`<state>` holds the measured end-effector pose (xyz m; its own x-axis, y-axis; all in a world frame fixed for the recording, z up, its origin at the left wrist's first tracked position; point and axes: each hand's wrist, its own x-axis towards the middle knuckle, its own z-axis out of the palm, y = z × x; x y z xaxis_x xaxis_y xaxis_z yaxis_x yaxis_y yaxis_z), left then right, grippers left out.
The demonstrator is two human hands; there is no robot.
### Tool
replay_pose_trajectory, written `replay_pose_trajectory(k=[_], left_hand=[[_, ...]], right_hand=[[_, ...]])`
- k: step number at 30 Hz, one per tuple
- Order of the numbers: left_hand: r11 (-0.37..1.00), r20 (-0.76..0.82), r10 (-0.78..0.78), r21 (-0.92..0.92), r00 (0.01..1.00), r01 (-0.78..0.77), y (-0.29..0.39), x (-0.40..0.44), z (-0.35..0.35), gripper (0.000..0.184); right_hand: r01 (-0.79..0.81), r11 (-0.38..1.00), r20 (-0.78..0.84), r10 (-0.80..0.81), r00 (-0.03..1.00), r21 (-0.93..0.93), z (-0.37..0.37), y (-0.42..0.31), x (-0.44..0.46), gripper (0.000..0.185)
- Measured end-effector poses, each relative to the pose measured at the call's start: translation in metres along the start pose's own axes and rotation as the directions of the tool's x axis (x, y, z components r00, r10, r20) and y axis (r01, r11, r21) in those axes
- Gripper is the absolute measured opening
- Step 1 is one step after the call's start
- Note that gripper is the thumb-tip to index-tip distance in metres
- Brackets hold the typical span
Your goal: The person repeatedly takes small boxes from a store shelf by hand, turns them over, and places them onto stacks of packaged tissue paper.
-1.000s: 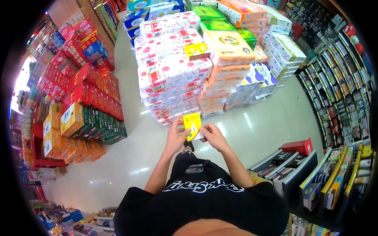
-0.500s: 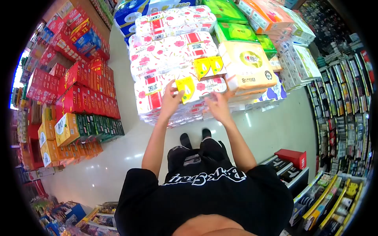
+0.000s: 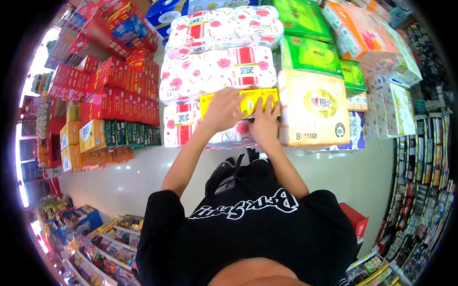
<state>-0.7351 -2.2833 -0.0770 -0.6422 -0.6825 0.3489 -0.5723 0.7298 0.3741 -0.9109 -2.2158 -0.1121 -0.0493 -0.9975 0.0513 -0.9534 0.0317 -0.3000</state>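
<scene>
A row of yellow packs (image 3: 207,101) lies on white toilet-paper bundles (image 3: 179,76) with red flowers. My left hand (image 3: 222,112) lies across the left part of this row, its fingers pointing right and hiding some of the packs. Close on its right, my right hand (image 3: 265,125) touches the front of the right-hand packs, fingers spread and pointing away from me. Neither hand is wrapped round a pack. Right beside the row stands an orange-and-cream tissue bundle (image 3: 312,107).
Green tissue packs (image 3: 312,57) and an orange pack (image 3: 360,31) are stacked behind on the right. Red boxes (image 3: 107,102) stand in piles on the left. Shelves of small goods (image 3: 424,157) line the right side. Below is a shiny floor (image 3: 143,181).
The stacked bundles now appear closer. The yellow pack my left hand held has come to the row of yellow packs. My right hand has moved onto the row too.
</scene>
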Motion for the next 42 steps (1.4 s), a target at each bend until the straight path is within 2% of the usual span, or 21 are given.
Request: replay_pose_trajectory(k=[1, 3, 7, 10, 11, 14, 15, 19, 22, 23, 26, 29, 32, 33, 35, 37, 40, 42], left_hand=[[0.997, 0.056, 0.033, 0.074, 0.998, -0.037, 0.002, 0.004, 0.001, 0.059], [0.971, 0.165, 0.102, 0.200, 0.981, -0.135, 0.002, 0.014, 0.006, 0.065], [0.994, 0.200, -0.016, 0.112, 0.980, -0.006, 0.004, -0.009, 0.016, 0.080], [0.971, 0.197, -0.232, 0.096, 0.952, 0.217, 0.020, -0.022, 0.012, 0.083], [0.960, 0.147, -0.265, 0.137, 0.953, 0.245, 0.022, -0.027, 0.012, 0.086], [0.851, -0.010, -0.469, 0.262, 0.883, 0.455, 0.029, -0.036, 0.009, 0.086], [0.803, -0.070, -0.504, 0.329, 0.861, 0.497, 0.022, -0.038, 0.013, 0.092], [0.778, -0.150, -0.527, 0.311, 0.837, 0.546, 0.011, -0.044, 0.017, 0.101], [0.760, -0.162, -0.569, 0.269, 0.806, 0.591, 0.012, -0.040, 0.015, 0.101], [0.766, -0.203, -0.539, 0.286, 0.818, 0.576, 0.013, -0.043, 0.016, 0.101], [0.718, -0.240, -0.604, 0.251, 0.760, 0.649, 0.009, -0.045, 0.021, 0.100], [0.673, -0.319, -0.618, 0.256, 0.718, 0.693, 0.012, -0.041, 0.028, 0.093], [0.710, -0.299, -0.600, 0.228, 0.742, 0.666, 0.017, -0.028, 0.039, 0.086], [0.713, -0.279, -0.609, 0.218, 0.743, 0.666, 0.021, -0.023, 0.037, 0.080], [0.721, -0.280, -0.595, 0.228, 0.753, 0.654, 0.025, -0.021, 0.039, 0.081], [0.719, -0.244, -0.609, 0.231, 0.755, 0.655, 0.025, -0.020, 0.036, 0.082], [0.784, -0.136, -0.596, 0.119, 0.792, 0.610, 0.018, -0.031, 0.024, 0.078], [0.837, -0.238, -0.538, -0.039, 0.809, 0.545, 0.008, -0.041, 0.007, 0.072]], right_hand=[[0.035, 0.994, -0.083, -0.026, 0.996, 0.104, 0.000, 0.002, -0.003, 0.075], [0.067, 0.988, -0.053, -0.060, 0.997, 0.139, 0.004, 0.004, -0.007, 0.076], [0.132, 0.981, -0.021, -0.130, 0.991, 0.143, -0.004, 0.013, -0.011, 0.073], [0.187, 0.954, 0.000, -0.192, 0.981, 0.236, -0.007, 0.011, -0.012, 0.066], [0.201, 0.944, 0.003, -0.209, 0.978, 0.262, -0.007, 0.012, -0.013, 0.063], [0.209, 0.958, -0.115, -0.190, 0.975, 0.194, -0.011, 0.010, -0.013, 0.046], [0.188, 0.965, -0.177, -0.156, 0.972, 0.184, -0.017, 0.005, -0.013, 0.034], [0.284, 0.957, -0.090, -0.279, 0.956, 0.055, -0.024, 0.006, -0.003, 0.023], [0.247, 0.967, -0.137, -0.237, 0.962, 0.067, -0.019, 0.009, 0.003, 0.028], [0.234, 0.969, -0.135, -0.222, 0.966, 0.081, -0.017, 0.011, 0.005, 0.033], [0.140, 0.984, -0.147, -0.124, 0.981, 0.108, -0.017, 0.014, 0.003, 0.035], [0.174, 0.976, -0.173, -0.151, 0.973, 0.132, -0.015, 0.019, -0.001, 0.035], [0.200, 0.962, -0.208, -0.160, 0.965, 0.187, -0.007, 0.023, 0.000, 0.036], [0.224, 0.961, -0.239, -0.181, 0.954, 0.164, -0.006, 0.023, 0.002, 0.035], [0.266, 0.956, -0.294, -0.221, 0.930, 0.124, -0.006, 0.020, 0.001, 0.035], [0.278, 0.959, -0.261, -0.252, 0.932, 0.064, -0.009, 0.013, 0.002, 0.038], [0.240, 0.971, -0.233, -0.231, 0.945, 0.010, 0.004, 0.002, -0.003, 0.048], [0.214, 0.977, -0.233, -0.211, 0.949, -0.017, 0.016, -0.004, -0.006, 0.055]])
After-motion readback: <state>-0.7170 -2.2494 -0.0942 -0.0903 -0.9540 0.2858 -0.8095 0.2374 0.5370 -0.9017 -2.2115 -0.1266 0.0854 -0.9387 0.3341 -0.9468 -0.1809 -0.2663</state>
